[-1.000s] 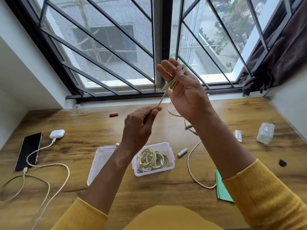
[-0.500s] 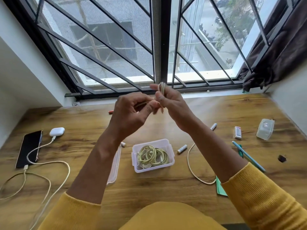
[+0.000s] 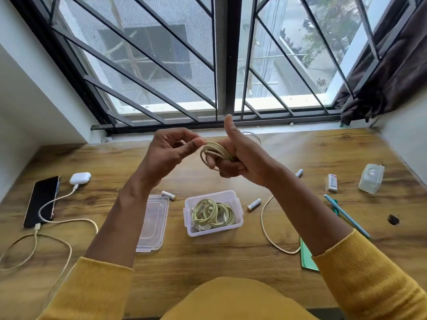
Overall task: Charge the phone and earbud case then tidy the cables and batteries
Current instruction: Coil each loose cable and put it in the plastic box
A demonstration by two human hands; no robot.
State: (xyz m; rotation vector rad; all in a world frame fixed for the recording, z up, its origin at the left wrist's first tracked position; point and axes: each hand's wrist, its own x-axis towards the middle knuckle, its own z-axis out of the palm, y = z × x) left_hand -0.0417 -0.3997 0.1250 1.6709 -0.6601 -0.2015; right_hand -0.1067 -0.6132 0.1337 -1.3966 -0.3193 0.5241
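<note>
Above the desk, my right hand (image 3: pixel 240 158) holds a cream cable (image 3: pixel 213 151) wound in loops around its fingers, thumb up. My left hand (image 3: pixel 172 150) pinches the same cable at the coil's left side. The cable's loose tail (image 3: pixel 269 229) trails down onto the desk at the right. Below my hands a clear plastic box (image 3: pixel 213 230) holds several coiled cables. At far left the black phone (image 3: pixel 41 200) and the white earbud case (image 3: pixel 80 178) each have a cable plugged in. Three batteries (image 3: pixel 254 204) (image 3: pixel 168 194) (image 3: pixel 299 173) lie loose on the desk.
The box's clear lid (image 3: pixel 152 224) lies left of it. At the right are a small clear container (image 3: pixel 371 178), a small white pack (image 3: pixel 332 182), a blue pen (image 3: pixel 346 215), a green card (image 3: pixel 307 257) and a small dark object (image 3: pixel 393 219). A barred window borders the wooden desk (image 3: pixel 231 262).
My hands have come together and lowered from the raised stretch. More cable is wound around my right hand's fingers, and the tail on the desk is shorter.
</note>
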